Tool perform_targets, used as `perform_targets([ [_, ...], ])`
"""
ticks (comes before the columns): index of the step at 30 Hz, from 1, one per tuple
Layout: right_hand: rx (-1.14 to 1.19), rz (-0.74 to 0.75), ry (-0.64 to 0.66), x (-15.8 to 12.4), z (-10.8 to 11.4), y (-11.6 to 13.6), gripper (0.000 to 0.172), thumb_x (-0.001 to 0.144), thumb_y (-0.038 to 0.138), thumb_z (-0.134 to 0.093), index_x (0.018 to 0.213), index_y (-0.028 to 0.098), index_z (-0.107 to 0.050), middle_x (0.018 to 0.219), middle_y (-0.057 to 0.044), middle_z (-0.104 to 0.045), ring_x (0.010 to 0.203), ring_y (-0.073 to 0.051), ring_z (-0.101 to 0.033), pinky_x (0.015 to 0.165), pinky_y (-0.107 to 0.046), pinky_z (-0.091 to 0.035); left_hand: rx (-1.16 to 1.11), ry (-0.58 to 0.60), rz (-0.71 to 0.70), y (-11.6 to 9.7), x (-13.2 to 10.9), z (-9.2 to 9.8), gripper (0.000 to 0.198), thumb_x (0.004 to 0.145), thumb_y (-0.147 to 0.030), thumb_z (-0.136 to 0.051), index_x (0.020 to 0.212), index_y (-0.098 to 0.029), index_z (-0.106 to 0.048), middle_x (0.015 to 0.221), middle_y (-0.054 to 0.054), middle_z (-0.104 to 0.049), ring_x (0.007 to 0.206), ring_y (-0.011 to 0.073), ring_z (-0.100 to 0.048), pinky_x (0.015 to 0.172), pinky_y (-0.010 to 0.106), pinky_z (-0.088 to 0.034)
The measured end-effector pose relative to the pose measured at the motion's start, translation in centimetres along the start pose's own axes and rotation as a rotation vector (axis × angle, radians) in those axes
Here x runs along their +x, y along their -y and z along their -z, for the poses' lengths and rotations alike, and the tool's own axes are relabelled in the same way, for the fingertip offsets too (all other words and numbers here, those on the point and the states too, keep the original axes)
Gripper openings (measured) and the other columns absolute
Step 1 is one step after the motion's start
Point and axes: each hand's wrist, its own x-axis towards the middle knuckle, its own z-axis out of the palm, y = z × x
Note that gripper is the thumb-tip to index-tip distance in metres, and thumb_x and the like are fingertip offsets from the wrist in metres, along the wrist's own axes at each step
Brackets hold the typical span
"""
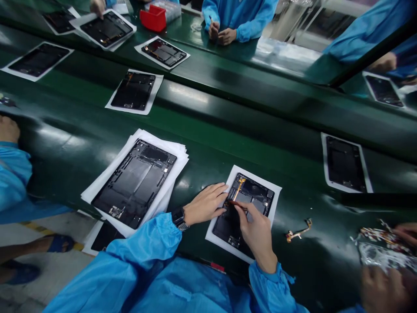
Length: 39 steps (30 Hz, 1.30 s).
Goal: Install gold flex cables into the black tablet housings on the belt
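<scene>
Pinching a thin dark tool point(233, 202) (its tip is hard to see), the right hand point(256, 230) is closed above a black tablet housing point(257, 193), which lies on white paper point(216, 237) on the green table point(208, 130); the left hand point(205, 204) rests open at its edge, near an orange flex cable point(239, 189).

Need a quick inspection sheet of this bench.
surface: glossy green conveyor belt
job's things: black tablet housing on white paper sheet; second housing on stacked paper
clutter: foil pack of parts at right, under a co-worker's hand
hands: left hand at the housing's edge; right hand pinching a thin dark tool over it
cables: orange flex cable in housing; loose flex cable on belt
surroundings: co-worker in blue smock; red bin
</scene>
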Motion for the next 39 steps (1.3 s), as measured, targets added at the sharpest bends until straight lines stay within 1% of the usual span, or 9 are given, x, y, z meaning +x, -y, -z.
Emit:
perform_targets([
  [8,-0.033,0.011,-0.032,-0.5,-1.0,0.3,0.020,0.099,0.032,-0.047,0.103,0.023,-0.065,0.100,-0.006,-0.074,0.088,-0.022,-0.070,0.079,-0.032,-0.052,-0.013,0.000,0.010,0.1,0.1,-0.1,0.041,0.090,-0.029,-0.063,0.126,-0.016,-0.047,0.146,0.017,-0.044,0.142,0.0285,-0.034,0.113,0.046,-0.037],
  [11,-0.174,0.044,-0.004,0.1,-1.3,0.6,0.023,0.100,0.031,-0.043,0.100,0.021,-0.064,0.092,-0.009,-0.074,0.077,-0.023,-0.070,0.067,-0.031,-0.049,-0.010,0.013,0.008,0.1,0.2,-0.1,0.042,0.089,-0.027,-0.064,0.126,-0.015,-0.048,0.146,0.017,-0.044,0.142,0.0292,-0.034,0.114,0.045,-0.036],
  [14,-0.333,0.077,0.036,1.1,-1.4,1.3,0.026,0.100,0.028,-0.040,0.094,0.018,-0.064,0.080,-0.010,-0.072,0.064,-0.022,-0.066,0.055,-0.030,-0.040,-0.012,0.016,0.015,0.0,0.2,0.0,0.044,0.089,-0.026,-0.065,0.127,-0.015,-0.047,0.146,0.016,-0.044,0.142,0.0289,-0.034,0.115,0.045,-0.036],
  [17,-0.401,0.100,0.076,1.6,-1.1,1.7,0.025,0.099,0.026,-0.041,0.089,0.018,-0.063,0.072,-0.008,-0.070,0.057,-0.021,-0.064,0.051,-0.029,-0.033,-0.013,0.007,0.014,0.0,0.1,0.1,0.043,0.089,-0.027,-0.064,0.127,-0.015,-0.048,0.146,0.016,-0.044,0.142,0.0288,-0.035,0.115,0.044,-0.036],
  [20,-0.370,0.097,0.085,1.2,-0.5,1.5,0.023,0.099,0.027,-0.042,0.091,0.019,-0.063,0.073,-0.008,-0.071,0.057,-0.021,-0.064,0.051,-0.029,-0.033,-0.007,-0.002,0.011,0.1,0.0,0.0,0.042,0.090,-0.029,-0.064,0.126,-0.015,-0.049,0.146,0.016,-0.044,0.141,0.0290,-0.036,0.114,0.044,-0.037],
  [25,-0.351,0.048,0.034,0.3,0.0,0.9,0.023,0.099,0.031,-0.044,0.093,0.020,-0.063,0.076,-0.007,-0.072,0.059,-0.022,-0.066,0.053,-0.029,-0.037,0.024,-0.005,-0.004,0.2,-0.1,-0.3,0.044,0.089,-0.031,-0.066,0.126,-0.013,-0.049,0.145,0.017,-0.044,0.141,0.0298,-0.036,0.115,0.043,-0.036],
  [28,-0.372,0.044,0.039,0.4,-0.2,1.1,0.024,0.098,0.030,-0.043,0.091,0.019,-0.063,0.075,-0.007,-0.072,0.058,-0.021,-0.065,0.052,-0.028,-0.035,0.035,-0.002,-0.003,0.3,-0.1,-0.3,0.046,0.089,-0.031,-0.066,0.126,-0.011,-0.050,0.145,0.017,-0.044,0.141,0.0296,-0.035,0.116,0.041,-0.034],
  [33,-0.427,0.006,0.055,1.0,-0.7,1.7,0.022,0.097,0.027,-0.045,0.088,0.018,-0.062,0.071,-0.006,-0.070,0.057,-0.020,-0.064,0.051,-0.028,-0.031,0.016,0.001,0.002,0.4,-0.1,-0.3,0.047,0.088,-0.031,-0.068,0.127,-0.013,-0.050,0.145,0.016,-0.045,0.142,0.0278,-0.034,0.116,0.040,-0.034],
  [39,-0.382,0.031,0.012,1.3,-1.7,2.1,0.022,0.096,0.024,-0.046,0.087,0.016,-0.065,0.076,-0.009,-0.071,0.061,-0.019,-0.065,0.054,-0.027,-0.035,-0.003,0.009,0.019,0.4,-0.2,-0.5,0.048,0.087,-0.029,-0.069,0.128,-0.015,-0.050,0.146,0.015,-0.044,0.142,0.0279,-0.033,0.116,0.042,-0.034],
])
